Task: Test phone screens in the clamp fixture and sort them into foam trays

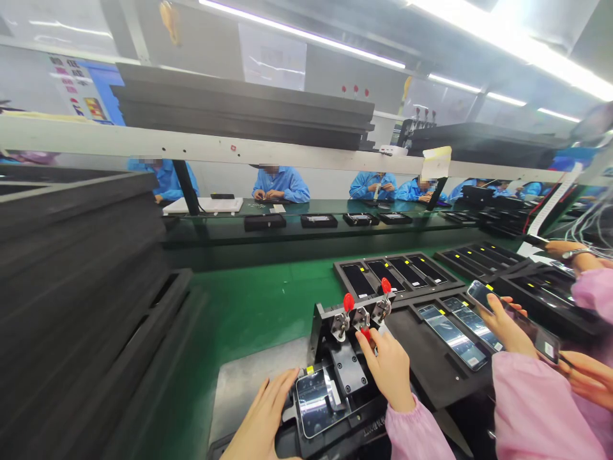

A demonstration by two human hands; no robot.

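A black clamping fixture [348, 370] with red-tipped toggle clamps stands on the bench in front of me. A phone-like screen panel [316, 401] with a yellow tab lies in its left part. My left hand [265, 409] rests beside the panel's left edge, fingers stretched along it. My right hand [389, 365] has its thumb and fingers closed on the lowered middle red clamp handle [366, 333]. The two outer red handles point up. A metal block with screws sits between my hands.
Foam trays [397, 275] with screen panels lie behind and right of the fixture. At right, a co-worker's hands [510, 329] hold a panel near my right arm. Black foam stacks [76, 306] rise at left; a shelf crosses above.
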